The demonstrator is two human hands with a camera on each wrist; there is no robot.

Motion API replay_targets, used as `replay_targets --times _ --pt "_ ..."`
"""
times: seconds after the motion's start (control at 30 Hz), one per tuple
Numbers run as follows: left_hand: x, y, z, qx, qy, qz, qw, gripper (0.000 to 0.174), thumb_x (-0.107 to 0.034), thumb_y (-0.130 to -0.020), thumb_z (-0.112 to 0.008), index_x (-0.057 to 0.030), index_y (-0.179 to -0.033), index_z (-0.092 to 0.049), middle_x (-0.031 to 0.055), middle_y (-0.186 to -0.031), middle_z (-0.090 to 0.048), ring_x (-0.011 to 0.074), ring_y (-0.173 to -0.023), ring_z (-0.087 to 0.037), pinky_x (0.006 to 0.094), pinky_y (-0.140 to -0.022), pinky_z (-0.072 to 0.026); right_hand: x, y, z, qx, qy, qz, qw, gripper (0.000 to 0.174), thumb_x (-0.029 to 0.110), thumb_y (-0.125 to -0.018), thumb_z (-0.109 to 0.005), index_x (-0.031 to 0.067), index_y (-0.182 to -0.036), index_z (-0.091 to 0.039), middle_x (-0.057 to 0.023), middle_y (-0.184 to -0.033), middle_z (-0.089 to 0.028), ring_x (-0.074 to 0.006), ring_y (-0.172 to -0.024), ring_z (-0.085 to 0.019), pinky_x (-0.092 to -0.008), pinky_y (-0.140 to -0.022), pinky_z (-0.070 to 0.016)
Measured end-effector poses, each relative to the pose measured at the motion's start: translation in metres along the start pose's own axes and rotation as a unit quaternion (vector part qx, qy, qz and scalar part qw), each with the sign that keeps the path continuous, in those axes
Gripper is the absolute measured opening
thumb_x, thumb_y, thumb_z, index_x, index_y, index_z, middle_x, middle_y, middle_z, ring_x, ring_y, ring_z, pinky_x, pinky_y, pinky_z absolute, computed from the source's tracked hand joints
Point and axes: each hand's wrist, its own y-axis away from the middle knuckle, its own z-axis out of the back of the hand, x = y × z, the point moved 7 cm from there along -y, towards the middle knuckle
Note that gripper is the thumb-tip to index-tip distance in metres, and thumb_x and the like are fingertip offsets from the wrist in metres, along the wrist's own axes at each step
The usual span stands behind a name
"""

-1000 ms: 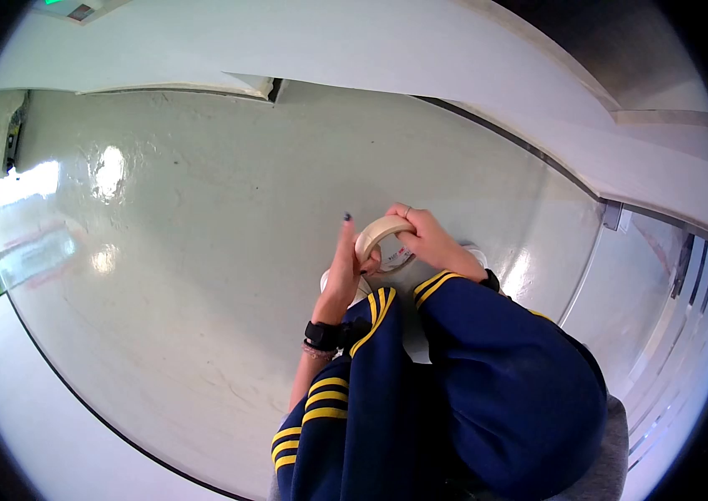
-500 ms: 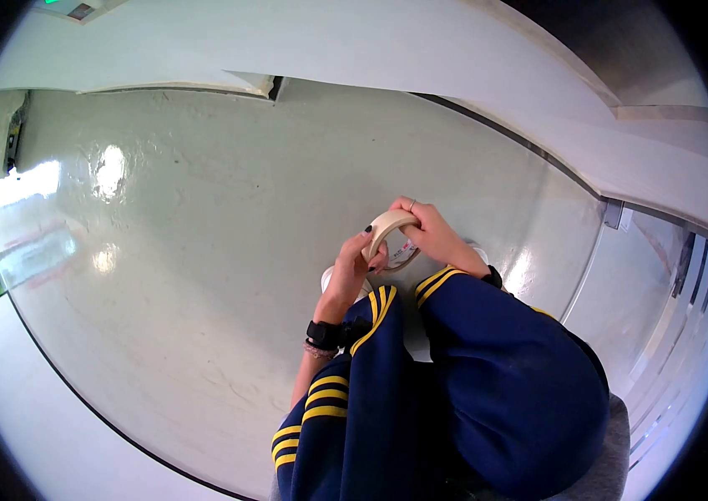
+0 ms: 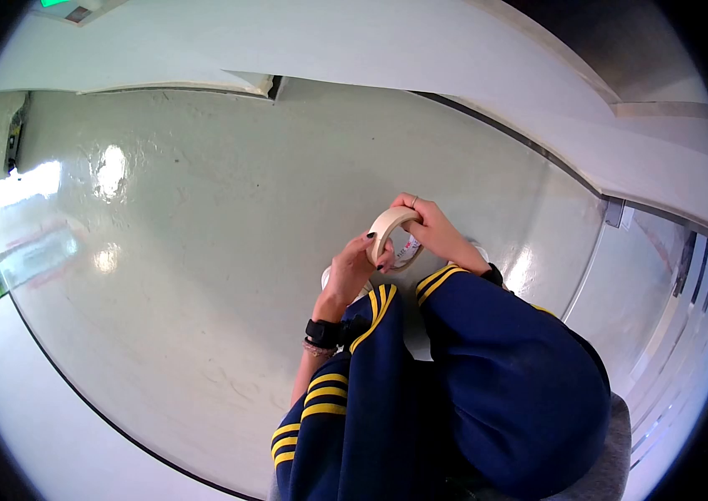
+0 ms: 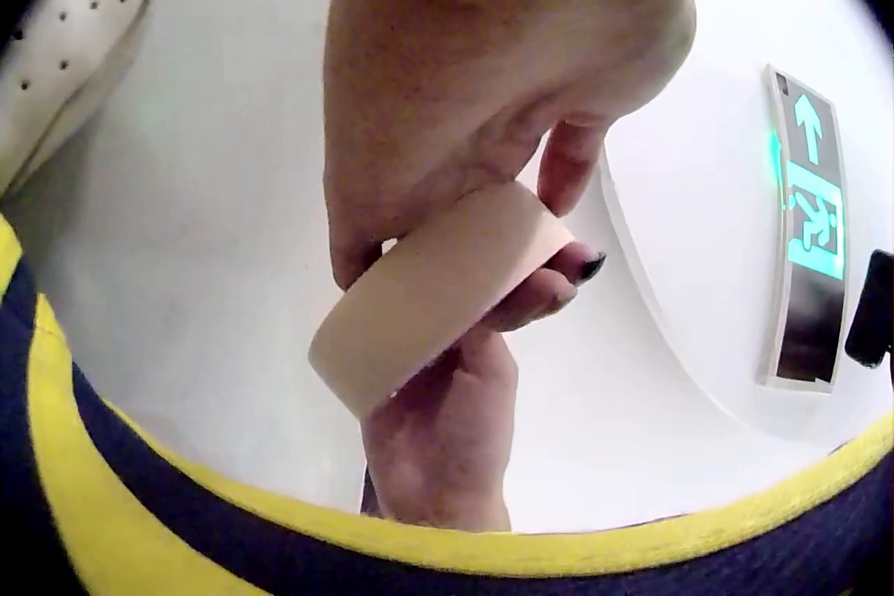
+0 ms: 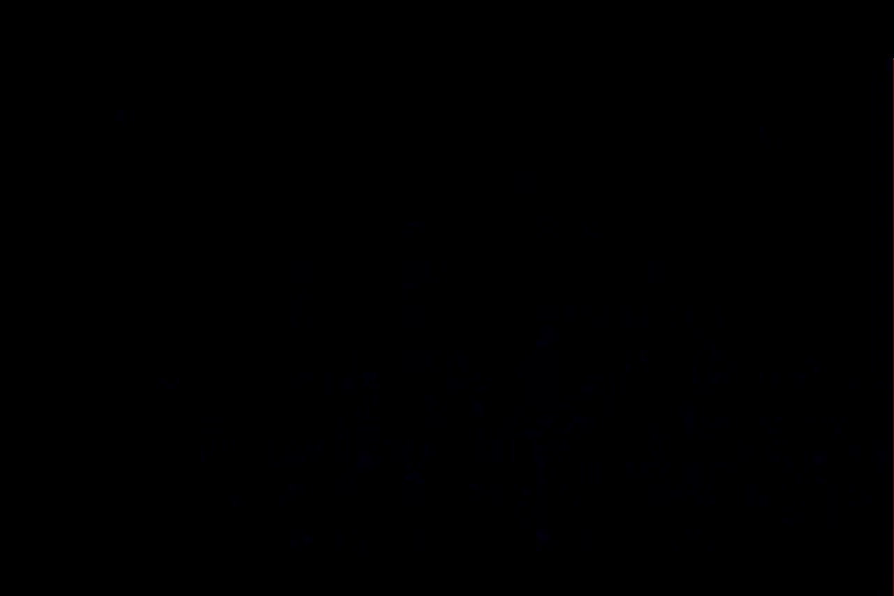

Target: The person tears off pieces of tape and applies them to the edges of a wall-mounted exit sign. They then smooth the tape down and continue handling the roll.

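Note:
A cream roll of masking tape [image 3: 384, 225] is held between both hands above the floor, and printing shows on its inner core. My left hand [image 3: 349, 272] grips its near left side, with the thumb on the outer face and fingertips inside the ring. On the far right side, my right hand [image 3: 439, 232] holds the rim with fingers curled over it. In the left wrist view the tape roll [image 4: 436, 296] is seen edge-on, below the left hand [image 4: 489, 79]. The right wrist view is black.
Below the hands lies a shiny grey floor [image 3: 229, 209]. Knees in navy trousers [image 3: 504, 359] with yellow stripes are close beneath, and a white shoe [image 4: 77, 37] shows in the left wrist view. A green exit sign [image 4: 808, 226] hangs on the white wall.
My left thumb, raised off the roll a second ago, has come down onto the tape. The roll has shifted slightly right and turned, showing more of its core. The right hand has barely moved.

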Motion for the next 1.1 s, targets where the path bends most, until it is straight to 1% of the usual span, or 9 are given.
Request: replay_targets --times 0.1,0.17,0.27,0.4,0.53,0.67,0.8,0.9,1.1 --pt "0.000 -0.001 -0.005 -0.002 0.016 -0.002 1.000 0.037 -0.035 -0.095 -0.037 -0.0023 -0.087 -0.051 0.0011 -0.065 -0.042 0.0148 -0.064 -0.040 0.0287 -0.067 -0.0356 -0.004 0.000 0.001 -0.001 -0.003 -0.001 1.000 0.014 -0.003 -0.081 -0.048 0.0028 -0.093 -0.053 0.0010 -0.066 -0.045 -0.0068 -0.061 -0.040 -0.0239 -0.053 -0.0320" --pt "-0.002 -0.001 -0.007 -0.021 -0.013 -0.007 1.000 0.043 -0.040 -0.096 -0.032 -0.0048 -0.078 -0.050 -0.0010 -0.063 -0.039 0.0127 -0.061 -0.037 0.0255 -0.061 -0.0307 -0.004 0.000 0.001 -0.002 0.000 0.004 1.000 0.014 -0.003 -0.081 -0.048 0.0028 -0.093 -0.053 0.0011 -0.066 -0.046 -0.0067 -0.061 -0.040 -0.0239 -0.052 -0.0325" --pt "0.003 -0.003 0.006 -0.049 -0.089 0.000 0.995 0.044 -0.040 -0.097 -0.032 -0.0060 -0.077 -0.049 -0.0014 -0.063 -0.039 0.0122 -0.062 -0.037 0.0253 -0.060 -0.0302 0.003 0.002 0.000 0.002 0.002 0.008 1.000 0.014 -0.002 -0.081 -0.048 0.0029 -0.093 -0.054 0.0012 -0.067 -0.047 -0.0067 -0.062 -0.042 -0.0239 -0.053 -0.0342" --pt "-0.001 -0.001 -0.003 -0.043 -0.075 0.001 0.996 0.043 -0.039 -0.097 -0.033 -0.0065 -0.075 -0.049 -0.0014 -0.064 -0.040 0.0122 -0.062 -0.037 0.0256 -0.061 -0.0305 -0.005 0.000 0.000 0.004 -0.011 -0.011 1.000 0.014 -0.002 -0.081 -0.048 0.0031 -0.093 -0.055 0.0008 -0.069 -0.050 -0.0070 -0.063 -0.044 -0.0236 -0.054 -0.0364" --pt "-0.001 0.000 -0.011 -0.003 -0.033 0.007 0.999 0.039 -0.039 -0.095 -0.038 -0.0040 -0.086 -0.051 -0.0006 -0.068 -0.042 0.0133 -0.066 -0.040 0.0269 -0.066 -0.0335 -0.005 -0.001 0.001 -0.001 -0.024 0.020 0.999 0.013 -0.002 -0.081 -0.049 0.0023 -0.093 -0.055 0.0010 -0.071 -0.050 -0.0062 -0.066 -0.045 -0.0227 -0.057 -0.0370" --pt "-0.002 0.002 -0.015 0.015 -0.005 0.008 1.000 0.036 -0.036 -0.093 -0.041 -0.0017 -0.097 -0.051 -0.0001 -0.071 -0.044 0.0144 -0.070 -0.042 0.0277 -0.069 -0.0351 -0.009 -0.001 0.001 0.011 -0.041 0.001 0.999 0.013 -0.002 -0.081 -0.049 0.0019 -0.092 -0.055 0.0013 -0.073 -0.051 -0.0057 -0.067 -0.044 -0.0223 -0.059 -0.0369" --pt "-0.001 0.001 -0.013 -0.003 -0.001 0.007 1.000 0.035 -0.035 -0.094 -0.040 -0.0021 -0.097 -0.051 -0.0004 -0.071 -0.044 0.0139 -0.070 -0.042 0.0274 -0.069 -0.0350 -0.009 0.000 0.001 0.004 -0.041 0.008 0.999 0.013 -0.003 -0.081 -0.049 0.0019 -0.092 -0.054 0.0013 -0.073 -0.050 -0.0058 -0.069 -0.044 -0.0224 -0.059 -0.0367" --pt "0.002 -0.002 -0.004 -0.024 -0.037 0.010 0.999 0.035 -0.036 -0.095 -0.039 -0.0031 -0.092 -0.052 -0.0015 -0.068 -0.042 0.0129 -0.067 -0.040 0.0264 -0.066 -0.0336 -0.011 0.000 0.002 0.006 -0.041 0.001 0.999 0.013 -0.003 -0.081 -0.049 0.0021 -0.092 -0.054 0.0013 -0.073 -0.050 -0.0061 -0.070 -0.044 -0.0226 -0.060 -0.0366" --pt "0.001 -0.004 -0.001 -0.058 -0.062 0.013 0.996 0.044 -0.039 -0.098 -0.034 -0.0082 -0.068 -0.047 -0.0039 -0.056 -0.035 0.0111 -0.056 -0.033 0.0255 -0.056 -0.0281 -0.008 0.001 -0.001 0.016 -0.018 -0.007 1.000 0.014 -0.003 -0.079 -0.048 0.0022 -0.092 -0.054 -0.0014 -0.070 -0.051 -0.0081 -0.067 -0.045 -0.0249 -0.058 -0.0375"
